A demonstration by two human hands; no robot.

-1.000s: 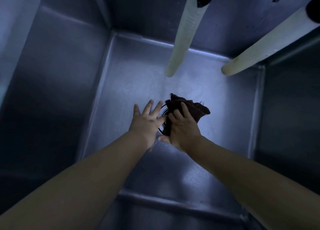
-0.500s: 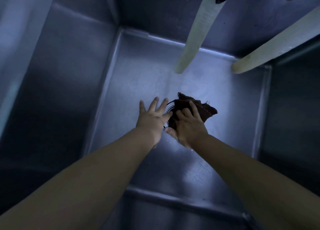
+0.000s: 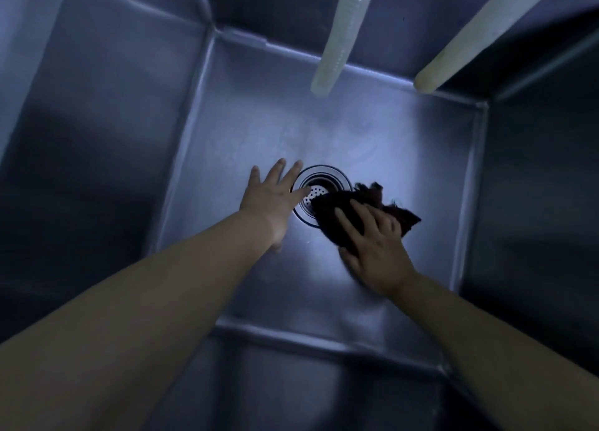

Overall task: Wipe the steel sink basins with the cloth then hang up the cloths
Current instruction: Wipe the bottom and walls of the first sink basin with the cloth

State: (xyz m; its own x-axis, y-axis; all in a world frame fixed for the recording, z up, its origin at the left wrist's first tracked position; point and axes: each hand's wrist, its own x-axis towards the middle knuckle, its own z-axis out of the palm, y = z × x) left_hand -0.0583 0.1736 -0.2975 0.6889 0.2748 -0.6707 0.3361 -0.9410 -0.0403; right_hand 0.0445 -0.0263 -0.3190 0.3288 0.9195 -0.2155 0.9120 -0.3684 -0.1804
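1. While wiping the basin (image 3: 227, 113) floor, right hand (image 3: 376, 246) fingers (image 3: 348, 220) pressing dark cloth (image 3: 343, 210) flat beside the drain (image 3: 319, 187).
2. Left hand (image 3: 272, 197) spread, holding nothing.
3. Remaining, likely: walls, other basins, hanging.

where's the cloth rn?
Head view: cloth lies on the sink floor under the right hand, overlapping the drain on its right.
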